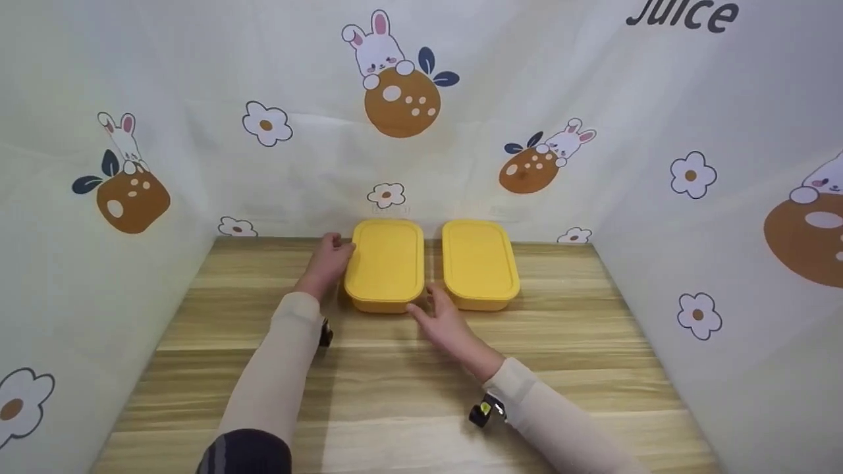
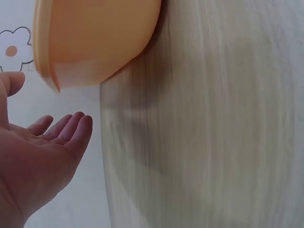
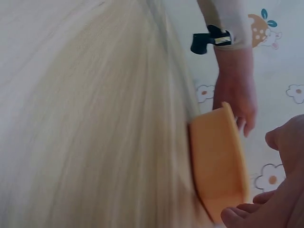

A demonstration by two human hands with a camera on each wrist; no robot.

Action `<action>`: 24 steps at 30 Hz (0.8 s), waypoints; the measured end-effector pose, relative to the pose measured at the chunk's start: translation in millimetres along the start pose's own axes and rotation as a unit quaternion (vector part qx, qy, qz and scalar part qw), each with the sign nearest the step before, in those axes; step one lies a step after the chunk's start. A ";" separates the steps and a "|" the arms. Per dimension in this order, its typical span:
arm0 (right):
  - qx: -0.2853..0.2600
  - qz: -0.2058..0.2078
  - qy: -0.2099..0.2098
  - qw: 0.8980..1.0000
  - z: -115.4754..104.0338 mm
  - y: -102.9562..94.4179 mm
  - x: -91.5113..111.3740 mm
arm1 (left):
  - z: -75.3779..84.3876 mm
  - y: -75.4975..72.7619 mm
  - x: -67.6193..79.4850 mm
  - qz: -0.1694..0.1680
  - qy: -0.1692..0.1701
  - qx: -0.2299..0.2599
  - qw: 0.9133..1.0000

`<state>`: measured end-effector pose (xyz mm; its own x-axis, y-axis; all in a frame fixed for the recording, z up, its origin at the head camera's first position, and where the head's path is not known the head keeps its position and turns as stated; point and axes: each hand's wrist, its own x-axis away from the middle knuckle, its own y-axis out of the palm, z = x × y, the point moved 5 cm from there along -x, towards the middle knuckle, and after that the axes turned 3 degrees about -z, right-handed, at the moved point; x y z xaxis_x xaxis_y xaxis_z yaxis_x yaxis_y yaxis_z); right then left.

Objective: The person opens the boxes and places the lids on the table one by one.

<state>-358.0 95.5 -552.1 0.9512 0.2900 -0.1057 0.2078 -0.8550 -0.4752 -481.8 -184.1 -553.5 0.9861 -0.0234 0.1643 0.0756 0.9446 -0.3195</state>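
Note:
Two yellow lidded food containers stand side by side, the left container (image 1: 385, 263) and the right container (image 1: 481, 263). My left hand (image 1: 327, 263) is beside the left container's left edge. In the left wrist view that hand (image 2: 42, 156) has relaxed, slightly bent fingers, with a gap between them and the container's wall (image 2: 99, 71). At the near right corner of the left container is my right hand (image 1: 448, 326), thumb and fingers spread. The right wrist view has the same container (image 3: 216, 152) between both hands; whether the right fingertips touch it I cannot tell.
A wood-grain tabletop (image 1: 388, 388) lies under the containers. A pale curtain (image 1: 316, 164) printed with rabbits, oranges and flowers rises behind and along both sides. Only a narrow gap separates the two containers. Each wrist carries a small black camera mount (image 1: 484, 411).

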 end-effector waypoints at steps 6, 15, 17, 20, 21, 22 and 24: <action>-0.040 0.026 0.044 0.998 9.2 15.2 -16.0 | -4.9 11.5 -13.8 -0.003 -0.025 -0.012 1.000; -0.112 0.058 0.098 0.987 21.6 18.5 -42.6 | 4.1 15.4 -12.2 0.007 -0.003 0.041 0.999; -0.149 0.062 0.105 0.981 24.2 19.7 -47.5 | 6.3 15.0 -11.0 0.007 0.008 0.050 0.999; -0.206 0.070 0.119 0.969 27.7 22.2 -53.9 | 5.3 14.5 -13.4 0.006 0.011 0.046 0.999; -0.222 0.072 0.120 0.965 28.3 22.9 -56.0 | 3.9 14.5 -15.0 0.006 0.011 0.042 0.999; -0.236 0.072 0.120 0.962 28.3 23.7 -58.1 | 2.4 14.6 -16.7 0.007 0.007 0.039 0.999; -0.260 0.072 0.122 0.955 28.7 25.3 -61.7 | -1.2 15.0 -20.3 0.006 0.003 0.031 0.999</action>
<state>-418.0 68.2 -582.6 0.9901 0.0989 0.0995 0.0959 -0.9948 0.0345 -500.5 -169.8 -562.7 0.9877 -0.0141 0.1558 0.0551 0.9634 -0.2624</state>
